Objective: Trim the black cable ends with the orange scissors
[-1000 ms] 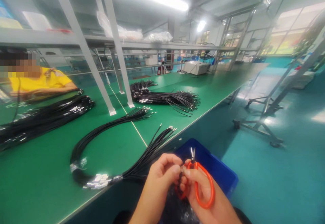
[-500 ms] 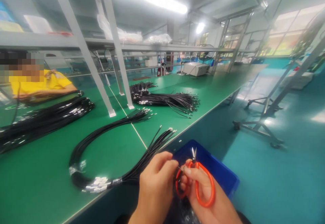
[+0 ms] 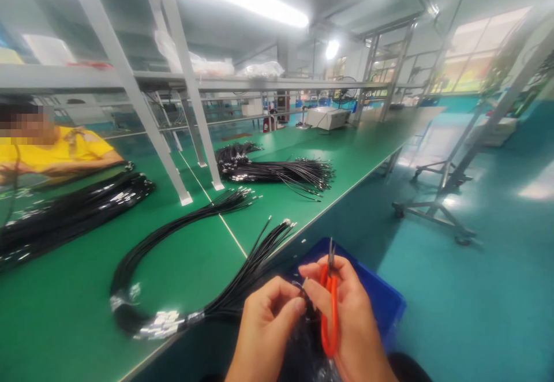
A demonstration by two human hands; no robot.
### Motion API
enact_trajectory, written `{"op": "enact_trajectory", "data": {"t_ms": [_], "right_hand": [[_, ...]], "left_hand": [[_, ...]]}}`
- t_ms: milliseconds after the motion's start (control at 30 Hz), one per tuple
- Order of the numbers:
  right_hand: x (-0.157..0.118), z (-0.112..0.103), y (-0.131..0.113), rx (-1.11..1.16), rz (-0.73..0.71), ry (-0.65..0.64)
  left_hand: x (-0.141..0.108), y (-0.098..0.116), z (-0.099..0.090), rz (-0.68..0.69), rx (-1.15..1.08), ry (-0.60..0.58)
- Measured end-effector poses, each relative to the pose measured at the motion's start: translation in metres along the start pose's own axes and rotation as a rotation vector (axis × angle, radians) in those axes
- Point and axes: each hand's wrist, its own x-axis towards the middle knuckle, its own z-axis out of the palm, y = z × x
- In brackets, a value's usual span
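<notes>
My left hand [image 3: 269,319] is closed, thumb and fingertips pinched on a thin black cable end [image 3: 298,285], mostly hidden by the fingers. Just to its right, my right hand [image 3: 355,318] grips scissors [image 3: 329,313] with orange handles. The blades point up and lie together. Its fingertips nearly meet those of my left hand around the cable end. A curved bundle of black cables [image 3: 130,269], wrapped with clear film and white labels, lies on the green table [image 3: 173,272]. The bundle's near end runs behind my left hand.
Below my hands sits a blue bin [image 3: 385,301]. Another cable pile [image 3: 277,173] lies farther back, and a large one [image 3: 82,209] at left. A person in yellow [image 3: 78,148] sits across the table. Metal shelf posts [image 3: 193,93] rise from it; a wheeled frame [image 3: 441,214] stands right.
The scissors have turned from handles spread to nearly edge-on, and their blades have come together. My right fingers have moved up alongside the blades. The view has shifted slightly.
</notes>
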Motion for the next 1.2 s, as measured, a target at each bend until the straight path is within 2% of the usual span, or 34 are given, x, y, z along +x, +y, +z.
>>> {"op": "enact_trajectory", "data": {"t_ms": [133, 233, 367, 467, 533, 633, 833, 900, 1000, 1100, 1200], "right_hand": [[-0.004, 0.003, 0.0, 0.081, 0.109, -0.055], [-0.004, -0.002, 0.004, 0.018, 0.12, -0.015], [-0.001, -0.011, 0.013, -0.172, -0.134, 0.058], [-0.001, -0.014, 0.017, -0.303, -0.304, 0.02], [-0.001, -0.013, 0.017, -0.374, -0.328, -0.021], [0.0, -0.009, 0.013, -0.34, -0.264, -0.068], [0.004, -0.002, 0.007, -0.101, -0.06, -0.095], [0.004, -0.003, 0.006, -0.107, -0.045, -0.091], [0.004, -0.007, 0.008, -0.281, -0.14, -0.073], [0.003, -0.014, 0.01, -0.45, -0.335, -0.043], [0.002, -0.018, 0.013, -0.596, -0.513, -0.083]], "left_hand": [[0.0, 0.004, 0.002, -0.026, -0.113, -0.035], [0.001, 0.005, 0.004, -0.052, -0.186, 0.013], [0.002, 0.005, 0.003, -0.091, -0.179, 0.067], [0.002, 0.005, 0.003, -0.074, -0.166, 0.061], [0.002, 0.005, 0.004, -0.072, -0.188, 0.055], [0.002, 0.004, 0.005, -0.07, -0.218, 0.044], [0.002, 0.003, 0.005, -0.062, -0.232, 0.028], [0.002, 0.003, 0.005, -0.068, -0.239, 0.035], [0.002, 0.004, 0.004, -0.088, -0.226, 0.052], [0.003, 0.005, 0.004, -0.091, -0.227, 0.057], [0.003, 0.006, 0.005, -0.074, -0.246, 0.046]]}}
